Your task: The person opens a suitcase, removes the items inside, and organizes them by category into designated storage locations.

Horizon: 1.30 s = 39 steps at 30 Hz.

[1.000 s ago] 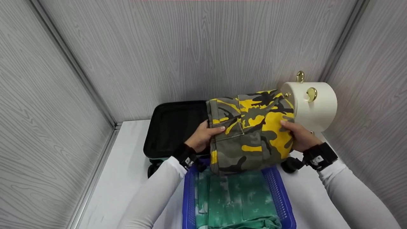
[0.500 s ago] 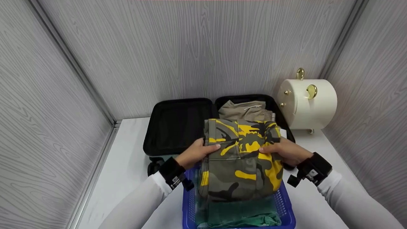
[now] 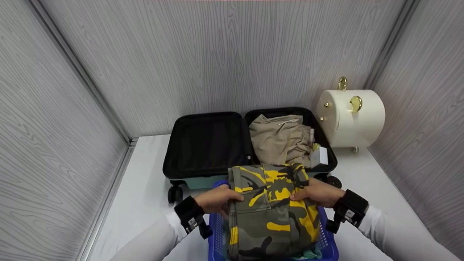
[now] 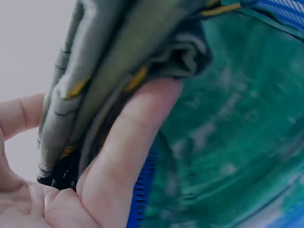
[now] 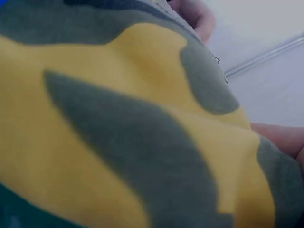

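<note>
Camo garment (image 3: 273, 214), folded, is pinched at its sides by the left hand (image 3: 218, 198) and right hand (image 3: 320, 192), above green cloth (image 4: 232, 128) in the blue basket (image 3: 329, 241).

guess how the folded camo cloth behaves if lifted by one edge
Likely floppy: the folded camo cloth shows bent, curling layers. It may unfold, since no tie shows around it. Its matte surface probably won't slip much.
</note>
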### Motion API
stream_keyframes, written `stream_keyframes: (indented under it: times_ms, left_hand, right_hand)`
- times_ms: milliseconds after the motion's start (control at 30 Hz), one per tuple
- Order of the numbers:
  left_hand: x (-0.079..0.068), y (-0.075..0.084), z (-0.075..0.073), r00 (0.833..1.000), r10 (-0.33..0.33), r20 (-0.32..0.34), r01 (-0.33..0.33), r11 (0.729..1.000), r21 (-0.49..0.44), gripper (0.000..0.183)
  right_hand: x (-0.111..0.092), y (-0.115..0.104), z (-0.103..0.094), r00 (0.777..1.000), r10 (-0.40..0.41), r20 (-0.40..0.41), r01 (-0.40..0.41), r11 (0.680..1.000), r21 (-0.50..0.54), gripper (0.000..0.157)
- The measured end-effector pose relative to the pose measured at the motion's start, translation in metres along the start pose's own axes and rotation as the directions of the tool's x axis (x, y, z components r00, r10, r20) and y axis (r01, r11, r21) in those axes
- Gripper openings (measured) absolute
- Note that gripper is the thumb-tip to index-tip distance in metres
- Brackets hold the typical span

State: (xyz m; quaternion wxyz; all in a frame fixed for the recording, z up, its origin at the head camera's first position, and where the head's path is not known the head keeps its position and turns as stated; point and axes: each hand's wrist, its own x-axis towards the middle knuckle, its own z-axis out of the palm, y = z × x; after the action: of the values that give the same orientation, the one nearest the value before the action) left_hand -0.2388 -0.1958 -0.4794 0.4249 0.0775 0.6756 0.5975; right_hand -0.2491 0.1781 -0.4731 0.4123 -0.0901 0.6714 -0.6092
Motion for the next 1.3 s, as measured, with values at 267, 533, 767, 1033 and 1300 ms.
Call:
stream_keyframes:
  times_ms: [267,533,767,1033,1300]
  left_hand:
    - [0.011,-0.014,-0.002,0.994,-0.108,-0.014,0.109,0.993,0.043,0.028]
    - [0.017,-0.027,0.005,0.976,-0.203,-0.074,0.213,0.96,0.182,0.023]
    - [0.018,-0.026,0.009,0.976,-0.181,-0.125,0.209,0.94,0.27,0.014]
    - [0.01,-0.01,0.0,0.979,-0.084,-0.184,0.159,0.881,0.446,0.038]
    - [0.002,0.013,0.009,0.905,0.315,-0.286,0.037,0.611,0.791,0.057]
  right_hand:
    - [0.014,0.011,0.007,0.995,0.081,-0.052,-0.085,0.994,-0.069,0.046]
    - [0.025,0.025,0.023,0.96,0.076,-0.268,-0.205,0.846,-0.492,0.024]
    - [0.023,0.021,0.022,0.966,0.051,-0.252,-0.193,0.789,-0.583,0.022]
    - [0.003,-0.015,0.004,0.959,-0.164,-0.231,-0.036,0.738,-0.674,0.031]
    - [-0.003,-0.024,0.018,0.841,-0.476,-0.257,0.13,0.639,-0.758,0.041]
